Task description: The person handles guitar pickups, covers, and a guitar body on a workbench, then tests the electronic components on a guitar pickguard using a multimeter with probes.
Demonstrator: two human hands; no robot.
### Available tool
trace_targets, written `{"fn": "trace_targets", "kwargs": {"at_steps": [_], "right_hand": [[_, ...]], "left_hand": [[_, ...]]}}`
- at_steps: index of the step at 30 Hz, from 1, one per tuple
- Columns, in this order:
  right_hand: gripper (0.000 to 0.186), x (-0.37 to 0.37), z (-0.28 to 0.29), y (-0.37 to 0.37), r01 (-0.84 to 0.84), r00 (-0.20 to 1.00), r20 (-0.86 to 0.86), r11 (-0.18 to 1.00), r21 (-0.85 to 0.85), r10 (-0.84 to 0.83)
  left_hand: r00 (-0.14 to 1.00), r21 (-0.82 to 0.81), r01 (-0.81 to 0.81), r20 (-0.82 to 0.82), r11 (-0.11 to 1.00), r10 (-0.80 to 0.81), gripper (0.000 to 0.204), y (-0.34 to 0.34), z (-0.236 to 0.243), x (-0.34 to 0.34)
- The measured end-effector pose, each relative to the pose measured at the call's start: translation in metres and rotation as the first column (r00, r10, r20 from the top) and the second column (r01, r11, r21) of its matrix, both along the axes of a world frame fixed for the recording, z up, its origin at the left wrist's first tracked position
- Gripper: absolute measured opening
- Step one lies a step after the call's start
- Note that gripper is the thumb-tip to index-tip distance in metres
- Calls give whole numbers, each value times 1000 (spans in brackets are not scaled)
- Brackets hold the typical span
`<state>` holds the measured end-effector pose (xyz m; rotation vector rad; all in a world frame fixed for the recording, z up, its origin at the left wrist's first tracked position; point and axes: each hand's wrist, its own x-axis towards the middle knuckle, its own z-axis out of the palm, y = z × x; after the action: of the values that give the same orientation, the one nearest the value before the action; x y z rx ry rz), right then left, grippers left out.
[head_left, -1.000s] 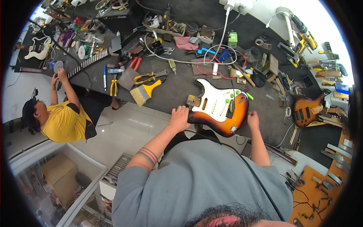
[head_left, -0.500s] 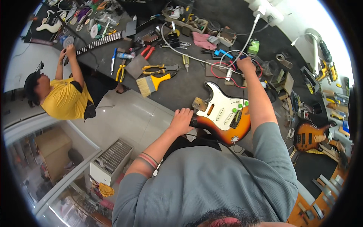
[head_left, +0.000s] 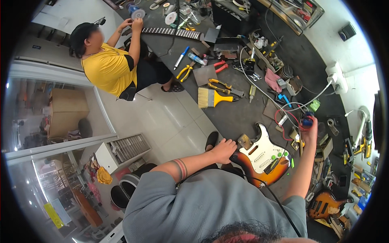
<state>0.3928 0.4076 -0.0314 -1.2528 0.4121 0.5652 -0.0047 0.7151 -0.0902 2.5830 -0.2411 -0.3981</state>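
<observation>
Workbench [head_left: 239, 116] dark, cluttered; guitar body [head_left: 259, 157] near edge; floor [head_left: 174, 117] pale, tiled.

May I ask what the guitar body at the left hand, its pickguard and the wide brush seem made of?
Guitar body: probably lacquered wood, given its smooth orange-to-black finish, though no grain shows. Pickguard: likely smooth plastic, flat and evenly white. Brush: straw-coloured bristles, fibre unclear; grey, metal-looking band; smooth yellow handle, perhaps plastic.

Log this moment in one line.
left hand: at edge of guitar body | right hand: holding dark blue object | paintbrush: on workbench
</observation>
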Motion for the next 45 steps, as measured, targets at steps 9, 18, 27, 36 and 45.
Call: {"fn": "trace_targets", "kwargs": {"at_steps": [9,18,27,36,45], "right_hand": [[47,-57,100,-74,-2,995,84,807,591,-59],[33,-120,208,-99,-73,892,371,725,684,-259],[55,-178,193,-119,188,839,328,797,574,-434],[64,-236,180,-250,279,616,425,688,670,-663],[66,-237,240,-294,274,360,613,708,651,-703]], "left_hand": [[999,19,4,37,1000,-4,73,-7,-4,-2],[997,-179,-64,-58,982,54,41,39,12,52],[933,-290,118,360,950,-6,30,5,-31,226],[790,78,460,420,885,-448,16,-56,-67,294],[699,382,308,531,871,-479,21,-56,-58,309]]}}
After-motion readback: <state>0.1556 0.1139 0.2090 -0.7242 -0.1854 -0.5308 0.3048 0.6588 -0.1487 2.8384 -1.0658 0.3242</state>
